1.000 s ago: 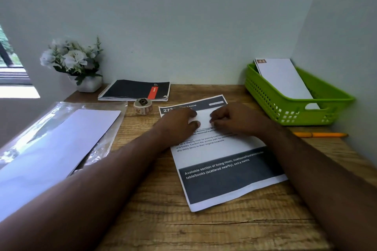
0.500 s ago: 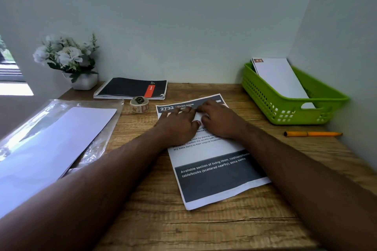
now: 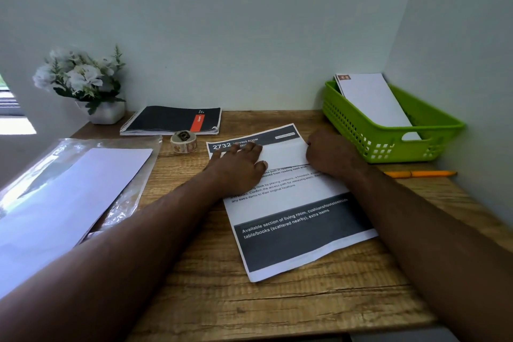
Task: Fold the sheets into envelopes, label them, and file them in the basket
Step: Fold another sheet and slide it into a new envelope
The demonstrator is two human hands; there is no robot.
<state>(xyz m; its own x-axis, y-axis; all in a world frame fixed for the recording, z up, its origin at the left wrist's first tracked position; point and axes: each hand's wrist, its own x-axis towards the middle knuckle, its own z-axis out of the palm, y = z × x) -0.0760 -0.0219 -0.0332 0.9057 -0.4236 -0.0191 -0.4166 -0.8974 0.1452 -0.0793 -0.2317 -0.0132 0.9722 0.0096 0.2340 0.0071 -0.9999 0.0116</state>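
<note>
While both my forearms reach forward across the wooden desk (image 3: pixel 194 300), my left hand (image 3: pixel 238 166) lies palm down with fingers straight and spread, pressing the left end of a small white folded sheet (image 3: pixel 283 154). My right hand (image 3: pixel 330 154) sits at the sheet's right end with its knuckles bent and fingers tucked toward the edge; I cannot tell whether they pinch the paper or only press it. That folded sheet rests on the upper part of a printed page (image 3: pixel 291 219) lying slightly askew before me. To the right stands the green basket (image 3: pixel 388 141) against the wall, with a long white envelope (image 3: pixel 372 100) leaning inside it. An orange pen (image 3: pixel 419 174) lies just below the basket. A roll of stickers (image 3: pixel 183 141) sits left of the page, near a black notebook (image 3: pixel 172 121).
</note>
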